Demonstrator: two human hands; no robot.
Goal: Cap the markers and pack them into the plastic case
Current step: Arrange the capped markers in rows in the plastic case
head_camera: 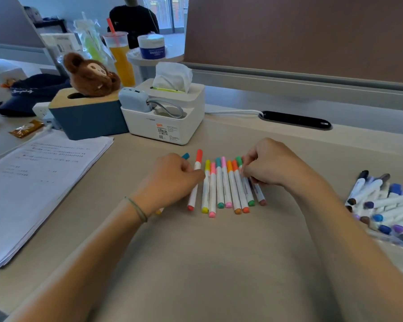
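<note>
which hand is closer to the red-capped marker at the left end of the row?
Left. The left hand touches the red-capped white marker at mid-barrel. The right hand is at the opposite end of the row, on the green and brown markers.

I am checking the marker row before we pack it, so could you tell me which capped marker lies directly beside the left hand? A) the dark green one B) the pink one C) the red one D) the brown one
C: the red marker lies against the left hand, leftmost in the row.
</note>
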